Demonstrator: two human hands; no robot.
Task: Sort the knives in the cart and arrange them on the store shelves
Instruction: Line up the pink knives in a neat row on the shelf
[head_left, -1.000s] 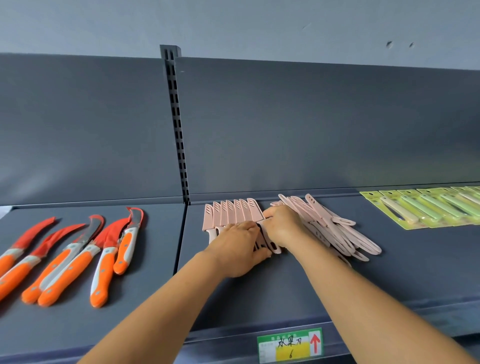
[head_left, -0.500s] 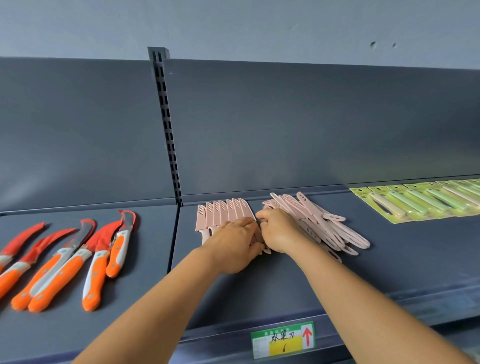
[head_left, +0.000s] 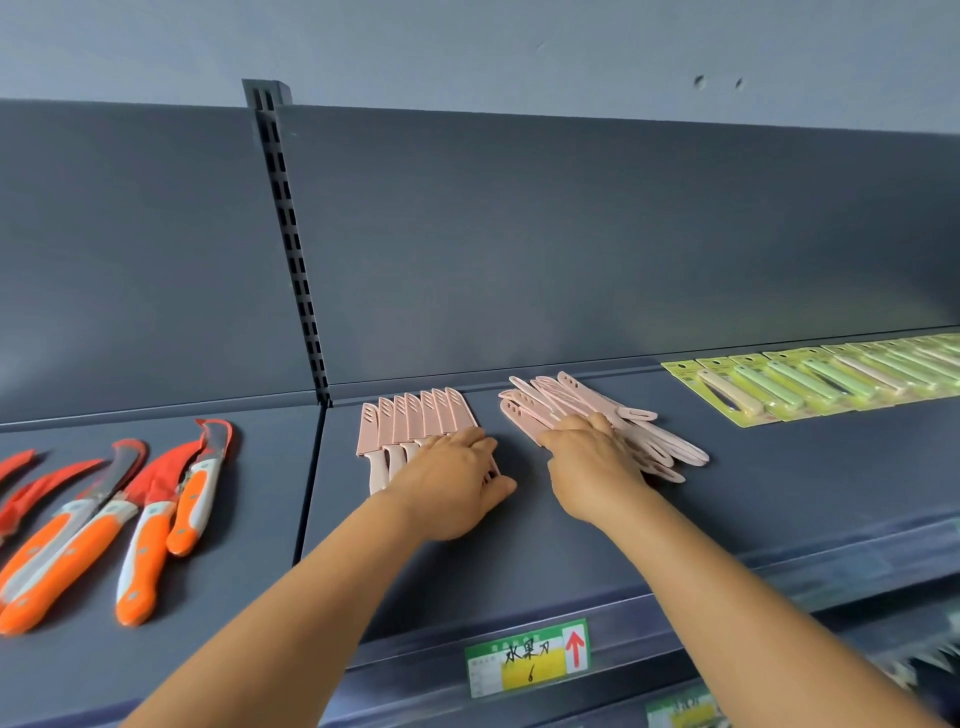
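Observation:
Several pink sheathed knives (head_left: 415, 423) lie side by side in a neat row on the dark shelf (head_left: 571, 530). My left hand (head_left: 452, 483) rests on their handles at the row's right end, fingers fairly flat. To the right is a loose pile of pink knives (head_left: 639, 431). My right hand (head_left: 592, 467) lies on the left part of that pile, fingers reaching into it. Whether it grips a knife is hidden by the hand.
Several orange-handled curved knives (head_left: 150, 514) lie on the left shelf section. Green carded knives (head_left: 810, 379) line the far right. A slotted upright (head_left: 291, 244) divides the back panels. A price label (head_left: 527, 657) sits on the shelf's front edge.
My two hands were together at the right end of the pink row. The right hand has moved right onto the loose pile; the left stays on the row.

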